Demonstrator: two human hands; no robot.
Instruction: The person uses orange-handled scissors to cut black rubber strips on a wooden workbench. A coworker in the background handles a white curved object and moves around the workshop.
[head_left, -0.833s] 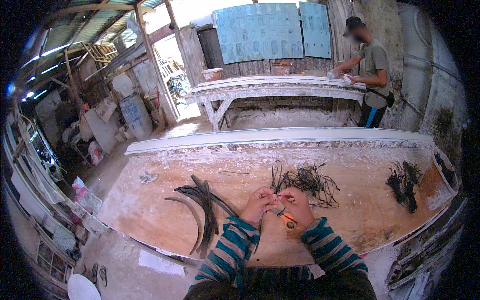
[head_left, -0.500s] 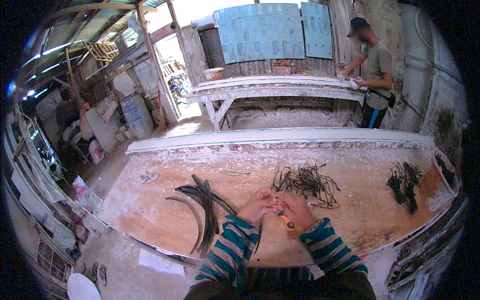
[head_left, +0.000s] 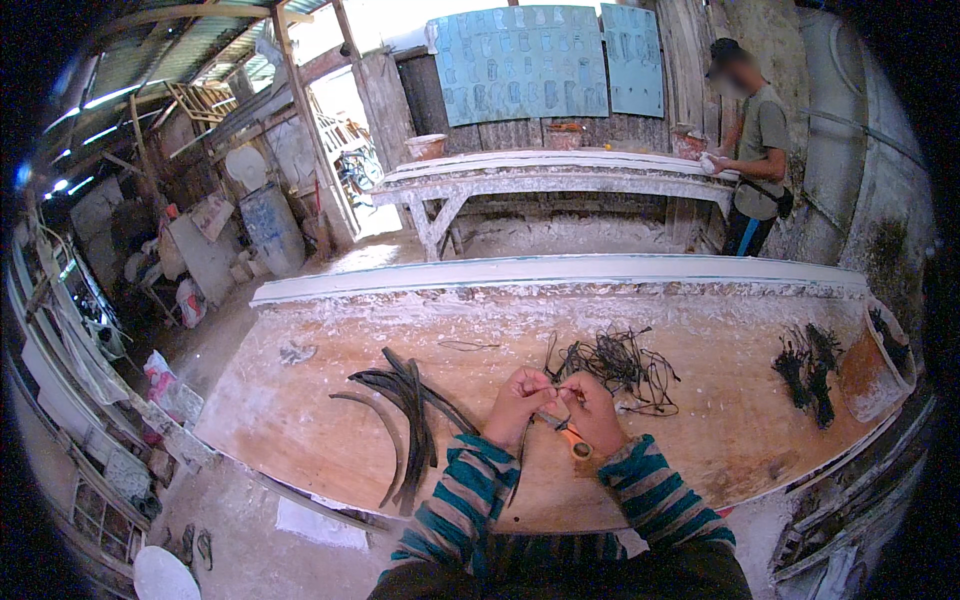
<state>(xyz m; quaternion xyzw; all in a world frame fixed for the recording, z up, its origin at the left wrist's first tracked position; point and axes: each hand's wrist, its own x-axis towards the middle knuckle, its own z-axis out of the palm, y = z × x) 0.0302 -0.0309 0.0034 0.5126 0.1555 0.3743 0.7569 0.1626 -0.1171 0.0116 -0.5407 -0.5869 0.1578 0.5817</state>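
Note:
Over the middle of the wooden table, my left hand and my right hand meet fingertip to fingertip, both closed in a pinch. Between them is a thin black cord, part of which loops up behind the fingers; most of it is hidden. Just beyond my hands lies a tangle of black cords. Scissors with an orange handle rest on the table beside my right hand, partly covered by it. Left of my left hand lies a pile of long, curved black strips.
Tied bundles of black cord lie at the right beside a tipped, whitish-orange bucket. A long white moulding runs along the table's far edge. Behind it, a person stands at another white-smeared bench. A blue barrel stands far left.
My hands have shifted slightly, and their fingertips now meet a bit farther right. The scissors show more. The person at the far bench has straightened up and drawn their hands in.

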